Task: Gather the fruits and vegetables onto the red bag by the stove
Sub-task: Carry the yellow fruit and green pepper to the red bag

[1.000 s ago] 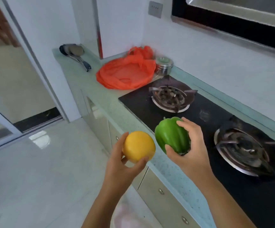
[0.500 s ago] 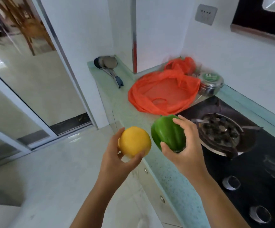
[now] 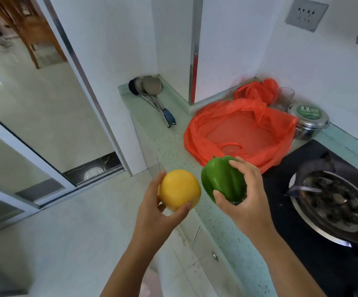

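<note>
Right now the L hand (image 3: pixel 152 213) grips a round, smooth yellow-orange fruit (image 3: pixel 179 189) from below: thumb up its left side, fingers curled under & round the near right side. The R hand (image 3: pixel 246 202) holds a glossy green bell pepper (image 3: pixel 222 180), thumb pressed on its near lower side and fingers curled over the far top. Both are up in the air, w/ the fruit just left of the pepper and a narrow gap btw them, not touching. The fruit hangs out past the counter edge, over the floor; the pepper sits about over the front edge of the pale green speckled countertop (image 3: pixel 163 144). Just beyond the R fingertips a crumpled red-orange plastic bag (image 3: pixel 244 133) lies spread on that countertop, one handle loop on its near side. Right of the R hand is a black glass stove (image 3: pixel 302 243) w/ a round metal gas burner (image 3: pixel 334 200). Past the bag, far right, stands a steel tin w/ a green-labelled lid (image 3: pixel 308 120), just beside the bag's edge. Well beyond the L hand, metal ladles w/ dark handles (image 3: pixel 150 86) lie at the counter's far end by the wall. Below the R wrist is a pale cabinet front w/ a small round knob (image 3: pixel 215 256).
</note>
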`<act>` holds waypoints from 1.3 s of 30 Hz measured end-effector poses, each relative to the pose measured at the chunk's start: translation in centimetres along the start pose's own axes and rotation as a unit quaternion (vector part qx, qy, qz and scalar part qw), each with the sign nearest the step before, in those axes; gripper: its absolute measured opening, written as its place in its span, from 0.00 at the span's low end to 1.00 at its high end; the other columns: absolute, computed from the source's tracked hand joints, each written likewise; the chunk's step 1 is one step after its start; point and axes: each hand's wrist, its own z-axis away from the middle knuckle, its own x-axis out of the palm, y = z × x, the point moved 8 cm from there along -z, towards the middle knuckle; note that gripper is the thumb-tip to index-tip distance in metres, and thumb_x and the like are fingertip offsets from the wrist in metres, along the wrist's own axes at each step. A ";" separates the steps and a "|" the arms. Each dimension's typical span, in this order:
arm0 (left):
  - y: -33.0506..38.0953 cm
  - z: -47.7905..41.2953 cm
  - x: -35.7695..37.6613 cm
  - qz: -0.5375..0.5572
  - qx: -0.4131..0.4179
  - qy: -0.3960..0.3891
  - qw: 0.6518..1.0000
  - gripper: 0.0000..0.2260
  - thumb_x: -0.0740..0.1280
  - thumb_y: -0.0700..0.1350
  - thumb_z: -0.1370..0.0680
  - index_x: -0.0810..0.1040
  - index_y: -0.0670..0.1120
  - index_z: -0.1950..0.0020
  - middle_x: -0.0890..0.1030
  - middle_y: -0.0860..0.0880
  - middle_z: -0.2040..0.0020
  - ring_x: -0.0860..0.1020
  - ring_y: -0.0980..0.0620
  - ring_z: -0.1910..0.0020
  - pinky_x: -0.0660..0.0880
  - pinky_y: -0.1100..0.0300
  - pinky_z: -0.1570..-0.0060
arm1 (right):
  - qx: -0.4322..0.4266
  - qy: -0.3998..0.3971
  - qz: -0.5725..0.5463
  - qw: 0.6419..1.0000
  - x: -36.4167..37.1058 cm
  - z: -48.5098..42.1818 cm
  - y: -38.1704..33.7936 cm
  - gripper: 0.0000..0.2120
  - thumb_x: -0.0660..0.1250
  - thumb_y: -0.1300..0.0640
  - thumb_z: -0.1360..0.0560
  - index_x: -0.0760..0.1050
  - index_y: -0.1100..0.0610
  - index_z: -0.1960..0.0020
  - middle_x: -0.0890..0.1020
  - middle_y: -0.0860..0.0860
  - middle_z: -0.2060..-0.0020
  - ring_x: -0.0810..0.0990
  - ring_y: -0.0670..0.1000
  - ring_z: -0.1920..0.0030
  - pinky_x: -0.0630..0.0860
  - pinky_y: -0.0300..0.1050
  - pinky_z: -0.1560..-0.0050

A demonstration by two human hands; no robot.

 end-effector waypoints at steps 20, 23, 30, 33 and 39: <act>-5.0 -21.5 -10.9 0.025 0.014 -0.085 0.996 0.36 0.75 0.55 0.37 0.64 0.56 0.31 0.67 0.53 0.33 0.71 0.51 0.39 0.76 0.52 0.45 | 0.040 0.066 0.058 0.995 15.2 -16.2 -1.7 0.28 0.68 0.46 0.38 0.63 0.40 0.40 0.68 0.52 0.38 0.63 0.38 0.36 0.60 0.27 0.40; -5.4 -23.8 -9.4 0.025 0.019 -0.108 0.994 0.36 0.75 0.54 0.36 0.65 0.56 0.32 0.67 0.54 0.34 0.72 0.52 0.39 0.77 0.53 0.46 | 0.059 0.081 0.072 0.992 14.7 -17.7 -0.2 0.28 0.67 0.45 0.38 0.64 0.44 0.39 0.68 0.52 0.37 0.63 0.37 0.37 0.59 0.25 0.41; -2.9 -30.3 -2.2 0.026 0.058 -0.198 0.978 0.33 0.76 0.52 0.35 0.63 0.63 0.36 0.65 0.65 0.39 0.71 0.57 0.40 0.76 0.64 0.48 | 0.090 0.162 0.086 0.979 10.8 -21.6 4.4 0.29 0.71 0.54 0.39 0.66 0.48 0.40 0.68 0.53 0.38 0.61 0.34 0.37 0.59 0.25 0.40; -1.5 -33.4 1.7 0.023 0.067 -0.246 0.967 0.34 0.74 0.61 0.41 0.63 0.64 0.38 0.65 0.67 0.38 0.71 0.59 0.39 0.76 0.63 0.47 | 0.110 0.216 0.099 0.965 7.7 -22.9 6.8 0.29 0.72 0.56 0.38 0.67 0.51 0.40 0.69 0.54 0.39 0.63 0.43 0.35 0.59 0.27 0.38; -0.1 -37.7 10.5 -0.002 0.083 -0.326 0.942 0.32 0.73 0.54 0.39 0.64 0.66 0.39 0.65 0.66 0.39 0.72 0.54 0.41 0.75 0.63 0.48 | 0.186 0.280 0.119 0.934 2.5 -22.8 12.5 0.31 0.75 0.64 0.36 0.67 0.50 0.39 0.67 0.55 0.37 0.62 0.43 0.36 0.55 0.20 0.43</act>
